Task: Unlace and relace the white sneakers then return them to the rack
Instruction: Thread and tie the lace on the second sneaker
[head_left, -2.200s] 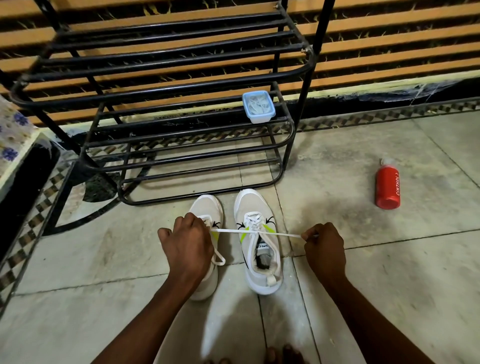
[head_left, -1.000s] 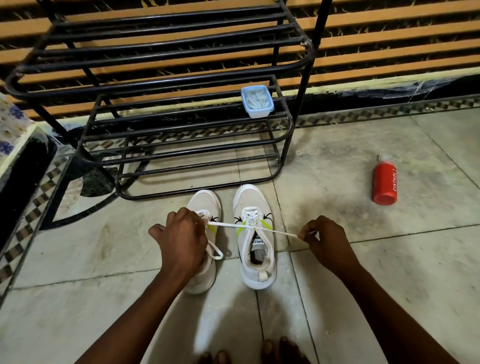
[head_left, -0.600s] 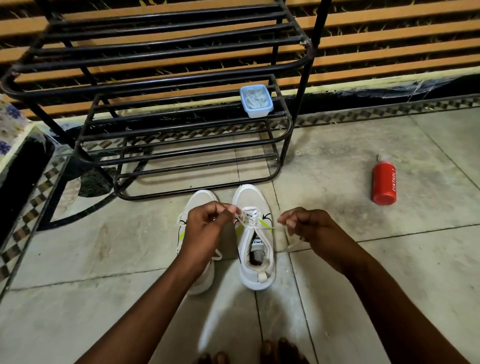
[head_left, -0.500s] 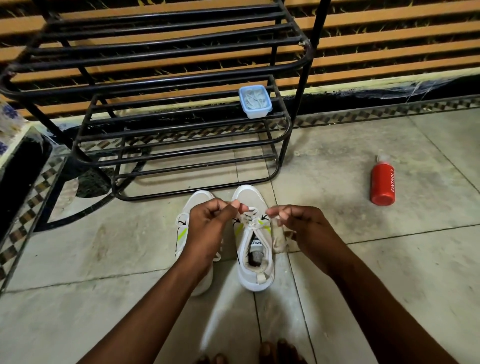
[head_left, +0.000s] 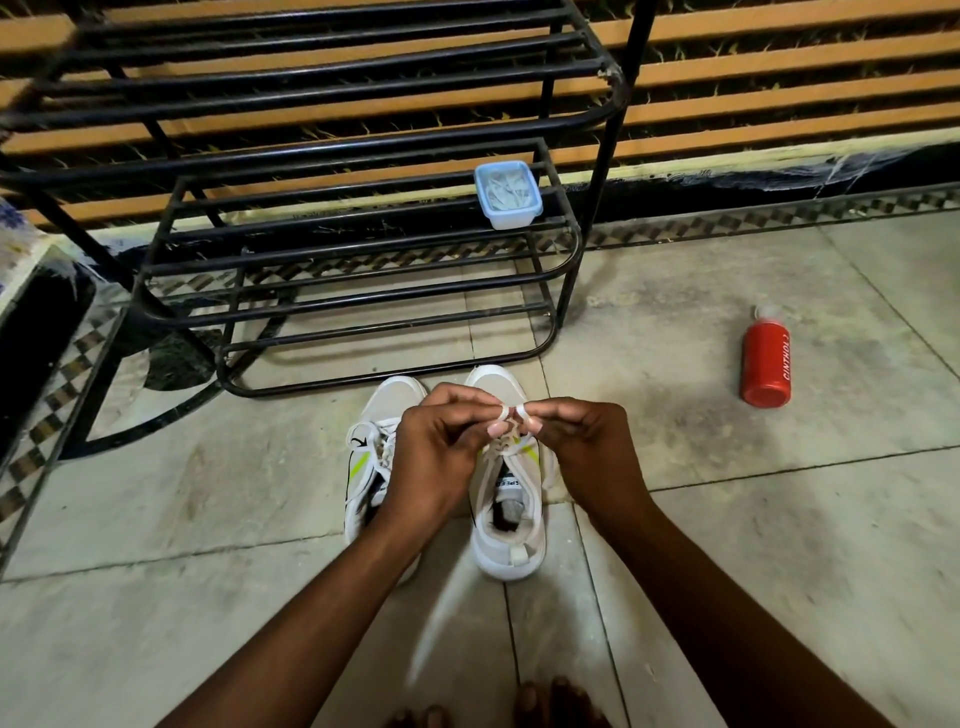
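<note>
Head view. Two white sneakers stand side by side on the tiled floor (head_left: 675, 519), toes toward the rack (head_left: 332, 244), just in front of its lowest bars. The left hand (head_left: 436, 462) and right hand (head_left: 587, 457) meet above the right sneaker (head_left: 506, 525), over its laced front. Each hand pinches a short loop of the white lace (head_left: 511, 413) between thumb and forefinger; the two loops nearly touch, and the fingertips (head_left: 496, 428) of both hands are close together. Both hands are thus closed on the lace, the remaining fingers curled.

The right sneaker is white with a yellow-green streak on its side, a dark lining and a printed tongue label; its heel tab points toward the viewer. The lace crosses its upper eyelets below the hands. The left sneaker (head_left: 371, 457) is partly covered by the left hand and forearm; its toe, a yellow-green streak, a small black mark and a length of lacing show.

The rack is of black metal bars in tiers. A small lidded box (head_left: 507, 195) with a blue rim sits on a middle tier, at its right end. A red bottle (head_left: 766, 364) lies on the floor, well apart to the right. Bare toes (head_left: 545, 706) show at the bottom edge. Behind the rack runs a wall of orange slats (head_left: 779, 57).
</note>
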